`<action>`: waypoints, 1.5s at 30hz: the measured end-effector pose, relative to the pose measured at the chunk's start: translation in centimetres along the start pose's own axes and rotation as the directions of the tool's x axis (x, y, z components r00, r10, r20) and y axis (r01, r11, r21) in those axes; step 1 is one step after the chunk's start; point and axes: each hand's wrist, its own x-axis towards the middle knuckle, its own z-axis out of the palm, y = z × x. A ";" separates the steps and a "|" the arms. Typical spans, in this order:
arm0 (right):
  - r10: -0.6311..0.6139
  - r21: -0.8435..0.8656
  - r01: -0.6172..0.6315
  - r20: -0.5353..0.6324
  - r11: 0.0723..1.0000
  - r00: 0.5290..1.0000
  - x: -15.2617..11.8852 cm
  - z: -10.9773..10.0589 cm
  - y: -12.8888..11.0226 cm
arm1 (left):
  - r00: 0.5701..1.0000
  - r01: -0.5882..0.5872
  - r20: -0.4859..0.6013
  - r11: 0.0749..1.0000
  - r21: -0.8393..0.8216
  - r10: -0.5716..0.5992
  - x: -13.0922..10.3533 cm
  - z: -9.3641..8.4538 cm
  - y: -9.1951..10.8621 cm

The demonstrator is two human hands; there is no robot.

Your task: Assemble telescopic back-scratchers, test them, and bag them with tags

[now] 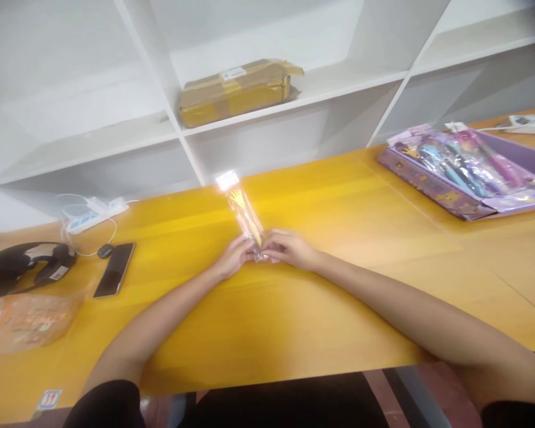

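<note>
A slim clear plastic packet (246, 215) with a white header card stands out over the middle of the table, its far end away from me. Inside it is a long, thin pen-like item with a yellow, hand-shaped top (236, 198). My left hand (236, 255) pinches the packet's near end from the left. From the right, my right hand (289, 246) grips that same end, thumb and fingers closed on the plastic. The fingers hide part of the packet's lower end, and glare whitens the header card.
At the right back, a purple patterned box (441, 190) holds several similar packets. On the left lie a phone (115, 270), a power strip (97, 216) with cables, a black curved object (13, 267) and an orange-printed plastic bag (31, 324). A taped carton (236, 92) sits on the white shelf.
</note>
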 end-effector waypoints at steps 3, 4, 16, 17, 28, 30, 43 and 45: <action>0.015 -0.034 -0.015 -0.018 0.999 1.000 -0.1 0.1 0.3 | 0.997 -0.022 0.074 0.991 0.132 0.012 -0.1 -0.3 0.0; 0.015 -0.051 -0.017 -0.029 0.999 0.999 -0.2 0.2 0.4 | 0.995 -0.038 0.097 0.981 0.190 0.019 -0.1 -0.5 0.0; 0.085 -0.054 -0.089 -0.075 0.995 0.994 -0.4 0.5 0.9 | 0.965 -0.070 0.260 0.957 0.281 -0.005 -0.3 -0.5 0.2; 0.089 -0.055 -0.093 -0.074 0.994 0.993 -0.4 0.5 0.9 | 0.965 -0.086 0.261 0.955 0.285 0.009 -0.3 -0.5 0.1; 0.188 -0.071 -0.197 -0.116 0.978 0.975 -0.3 0.3 0.9 | 0.966 -0.087 0.257 0.969 0.233 0.025 0.0 -0.3 -0.1; 0.237 -0.072 -0.247 -0.121 0.966 0.964 -0.2 0.2 0.8 | 0.973 -0.088 0.228 0.973 0.213 0.038 0.1 -0.1 0.1; 0.224 -0.098 -0.210 0.161 0.973 0.961 0.7 -0.8 -0.3 | 0.978 -0.115 0.196 0.965 0.237 0.069 -0.2 0.0 0.7; 0.210 -0.087 -0.197 0.191 0.977 0.959 0.7 -0.8 -0.4 | 0.974 -0.132 0.214 0.959 0.250 0.078 -0.2 -0.1 0.5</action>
